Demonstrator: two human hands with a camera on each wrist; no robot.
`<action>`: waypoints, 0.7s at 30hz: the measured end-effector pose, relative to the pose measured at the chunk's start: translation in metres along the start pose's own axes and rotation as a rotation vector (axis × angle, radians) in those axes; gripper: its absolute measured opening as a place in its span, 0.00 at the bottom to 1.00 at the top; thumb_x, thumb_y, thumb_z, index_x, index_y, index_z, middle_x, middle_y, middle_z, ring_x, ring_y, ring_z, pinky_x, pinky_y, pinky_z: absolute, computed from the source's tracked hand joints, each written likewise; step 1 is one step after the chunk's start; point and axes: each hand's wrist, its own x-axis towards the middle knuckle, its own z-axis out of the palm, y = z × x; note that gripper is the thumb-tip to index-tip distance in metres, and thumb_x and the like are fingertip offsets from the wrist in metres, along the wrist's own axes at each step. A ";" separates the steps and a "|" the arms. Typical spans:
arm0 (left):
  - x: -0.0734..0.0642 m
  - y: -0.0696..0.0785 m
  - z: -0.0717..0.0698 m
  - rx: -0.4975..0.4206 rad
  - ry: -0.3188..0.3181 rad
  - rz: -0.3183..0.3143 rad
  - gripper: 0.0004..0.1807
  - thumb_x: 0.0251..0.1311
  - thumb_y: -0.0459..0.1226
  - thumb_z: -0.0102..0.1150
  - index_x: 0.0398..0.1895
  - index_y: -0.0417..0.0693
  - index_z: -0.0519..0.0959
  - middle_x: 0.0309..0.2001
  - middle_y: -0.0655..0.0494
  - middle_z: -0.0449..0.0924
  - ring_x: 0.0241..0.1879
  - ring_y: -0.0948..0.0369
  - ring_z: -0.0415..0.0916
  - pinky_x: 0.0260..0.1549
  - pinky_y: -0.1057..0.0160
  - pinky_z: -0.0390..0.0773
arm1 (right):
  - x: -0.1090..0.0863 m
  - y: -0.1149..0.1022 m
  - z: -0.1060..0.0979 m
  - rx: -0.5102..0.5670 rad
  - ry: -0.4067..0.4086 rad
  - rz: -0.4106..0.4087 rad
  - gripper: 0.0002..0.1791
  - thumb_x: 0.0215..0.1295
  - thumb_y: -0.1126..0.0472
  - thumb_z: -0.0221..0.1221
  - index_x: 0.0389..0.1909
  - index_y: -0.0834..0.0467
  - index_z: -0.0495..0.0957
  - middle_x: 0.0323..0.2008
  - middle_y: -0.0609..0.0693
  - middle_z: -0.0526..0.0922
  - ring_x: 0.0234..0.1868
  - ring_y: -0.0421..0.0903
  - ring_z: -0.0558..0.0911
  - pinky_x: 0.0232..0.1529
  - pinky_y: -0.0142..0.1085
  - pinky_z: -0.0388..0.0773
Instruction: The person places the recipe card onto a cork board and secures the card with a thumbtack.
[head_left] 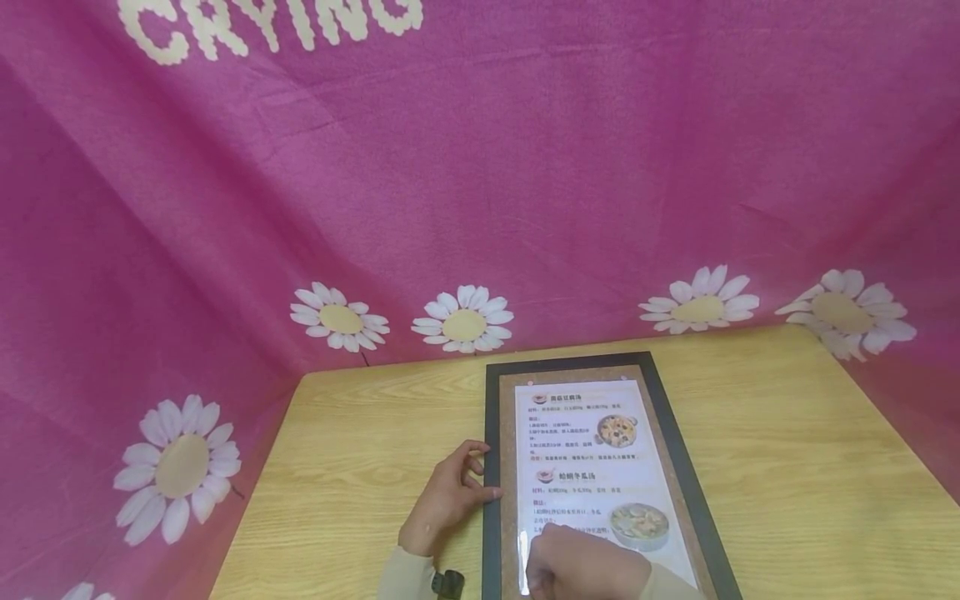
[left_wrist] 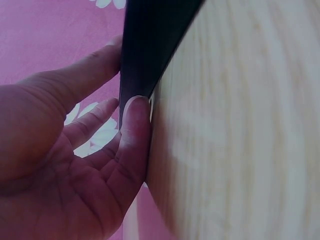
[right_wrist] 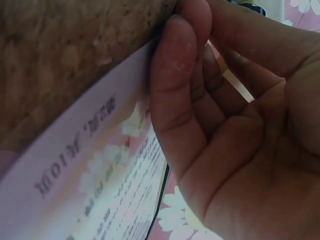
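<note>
A cork board [head_left: 508,467] in a black frame [head_left: 491,417] lies on the table and bears a glossy recipe sheet [head_left: 585,492] with printed soup photos. My left hand [head_left: 450,492] holds the frame's left side; in the left wrist view its thumb and fingertips [left_wrist: 136,117] lie against the dark edge. My right hand [head_left: 585,567] is curled over the sheet's lower part. In the right wrist view, its bunched fingertips [right_wrist: 175,50] are right at the sheet's lower corner, against the cork. Whatever sits between those fingertips is hidden.
Small pale pins [head_left: 530,383] show at the sheet's top corners. The board lies on a light wood-grain table [head_left: 360,450]. A pink cloth [head_left: 525,183] with white daisies hangs behind and to the sides. A dark wrist device [head_left: 448,583] sits by the left sleeve.
</note>
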 end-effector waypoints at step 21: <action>-0.001 0.002 0.000 -0.006 0.004 -0.027 0.35 0.52 0.35 0.80 0.65 0.51 0.76 0.44 0.50 0.77 0.33 0.60 0.74 0.33 0.64 0.73 | 0.000 0.002 -0.001 -0.008 0.015 0.101 0.14 0.51 0.73 0.64 0.19 0.49 0.86 0.15 0.34 0.78 0.16 0.28 0.72 0.19 0.25 0.73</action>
